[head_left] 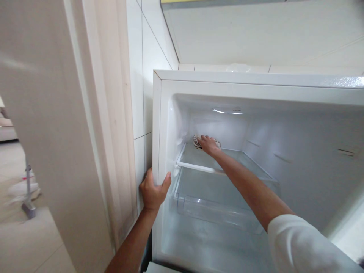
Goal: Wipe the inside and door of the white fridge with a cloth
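Observation:
My right hand (207, 144) reaches deep into a white refrigerator (157, 125) with its fingers over a patterned cloth (196, 142). It presses the cloth at the back left, just above the upper glass shelf (196, 156). Part of the cloth is hidden beneath the hand. Outside, my left hand (154, 189) grips the refrigerator's left side edge, its thumb at the front and its fingers round the outer side. Below the upper shelf sit a lower shelf (210, 184) and a clear plastic drawer (210, 210).
A wooden door frame (110, 113) stands close on the left, beside a tiled wall (139, 76). An overhead cabinet (241, 34) hangs above the refrigerator. Through the doorway, a broom-like tool (28, 206) and a white bag (24, 189) are on the floor.

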The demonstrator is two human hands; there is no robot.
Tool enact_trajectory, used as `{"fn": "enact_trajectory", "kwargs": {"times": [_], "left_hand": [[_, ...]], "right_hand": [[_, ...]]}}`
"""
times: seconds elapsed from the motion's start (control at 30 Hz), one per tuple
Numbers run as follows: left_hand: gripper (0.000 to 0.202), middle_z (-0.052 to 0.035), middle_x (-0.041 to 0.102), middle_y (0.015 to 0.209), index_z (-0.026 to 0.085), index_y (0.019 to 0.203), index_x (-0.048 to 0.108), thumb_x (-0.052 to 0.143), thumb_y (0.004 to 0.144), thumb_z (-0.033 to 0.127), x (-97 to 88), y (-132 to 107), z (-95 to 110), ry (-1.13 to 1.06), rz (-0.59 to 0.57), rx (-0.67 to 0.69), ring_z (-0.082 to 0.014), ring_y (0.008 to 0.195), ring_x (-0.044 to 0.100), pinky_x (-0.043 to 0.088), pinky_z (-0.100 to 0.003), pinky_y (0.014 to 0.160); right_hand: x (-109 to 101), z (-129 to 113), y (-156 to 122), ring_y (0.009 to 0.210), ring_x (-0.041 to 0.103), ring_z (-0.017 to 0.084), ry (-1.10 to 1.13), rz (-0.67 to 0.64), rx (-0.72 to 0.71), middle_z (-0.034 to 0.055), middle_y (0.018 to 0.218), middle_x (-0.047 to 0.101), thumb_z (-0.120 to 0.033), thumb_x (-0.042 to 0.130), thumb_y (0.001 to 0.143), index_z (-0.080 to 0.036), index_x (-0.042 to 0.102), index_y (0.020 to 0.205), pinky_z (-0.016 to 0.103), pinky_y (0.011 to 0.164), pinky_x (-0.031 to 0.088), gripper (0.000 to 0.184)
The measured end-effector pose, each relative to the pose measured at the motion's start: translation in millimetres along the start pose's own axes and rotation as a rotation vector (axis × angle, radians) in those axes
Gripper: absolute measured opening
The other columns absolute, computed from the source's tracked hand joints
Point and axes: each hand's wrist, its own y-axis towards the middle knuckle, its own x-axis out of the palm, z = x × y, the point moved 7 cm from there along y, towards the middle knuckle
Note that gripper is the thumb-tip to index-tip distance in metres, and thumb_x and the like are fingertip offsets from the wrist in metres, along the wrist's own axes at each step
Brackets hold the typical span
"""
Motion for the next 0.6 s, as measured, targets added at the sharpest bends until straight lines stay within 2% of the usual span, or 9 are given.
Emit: {"fn": "enact_trajectory", "kwargs": {"times": [0.17, 0.37, 0.43, 0.5, 0.6], "left_hand": [[0.037, -0.0069, 0.072, 0.071, 0.019, 0.089, 0.065, 0.069, 0.08, 0.055, -0.1, 1.0, 0.2, 0.024, -0.002, -0.01, -0.0259, 0.064, 0.071, 0.05, -0.031, 0.061], [0.038, -0.0094, 0.074, 0.075, 0.018, 0.093, 0.065, 0.068, 0.081, 0.054, 1.3, 1.3, -0.3, 0.021, -0.003, -0.005, -0.0267, 0.066, 0.072, 0.049, -0.032, 0.062], [0.04, -0.0098, 0.074, 0.076, 0.018, 0.094, 0.065, 0.067, 0.081, 0.056, 2.2, 1.8, -1.5, 0.029, -0.007, -0.016, -0.0271, 0.068, 0.072, 0.049, -0.032, 0.062], [0.042, -0.0104, 0.074, 0.077, 0.018, 0.094, 0.065, 0.067, 0.08, 0.058, 2.8, 2.3, -1.9, 0.034, -0.011, -0.023, -0.0277, 0.068, 0.072, 0.048, -0.033, 0.063], [0.042, -0.0104, 0.073, 0.076, 0.018, 0.093, 0.064, 0.066, 0.08, 0.058, 3.4, 3.0, -1.1, 0.036, -0.018, -0.034, -0.028, 0.067, 0.071, 0.047, -0.033, 0.062]], "right_hand": [[9.2, 40.0, -17.1, 0.128, 0.053, 0.031, 0.01, -0.033, 0.147, 0.0187, 0.141, 0.056, -0.019, 0.032, 0.108, -0.026, 0.06, 0.14, 0.047, 0.101, 0.046, 0.043], [13.4, 103.8, -60.5, 0.124, 0.056, 0.034, 0.036, -0.069, 0.382, 0.0208, 0.134, 0.06, -0.016, 0.033, 0.107, -0.021, 0.066, 0.132, 0.056, 0.102, 0.043, 0.043], [12.8, 124.2, -78.5, 0.122, 0.058, 0.035, 0.045, -0.08, 0.446, 0.0219, 0.133, 0.059, -0.019, 0.038, 0.107, -0.021, 0.064, 0.137, 0.054, 0.099, 0.046, 0.04], [10.4, 139.1, -94.2, 0.118, 0.061, 0.034, 0.056, -0.091, 0.478, 0.0215, 0.133, 0.059, -0.03, 0.049, 0.106, -0.022, 0.059, 0.144, 0.047, 0.095, 0.049, 0.04], [3.9, 148.3, -109.5, 0.113, 0.065, 0.033, 0.067, -0.108, 0.5, 0.0202, 0.133, 0.059, -0.038, 0.063, 0.1, -0.024, 0.056, 0.147, 0.04, 0.092, 0.051, 0.05]]}}
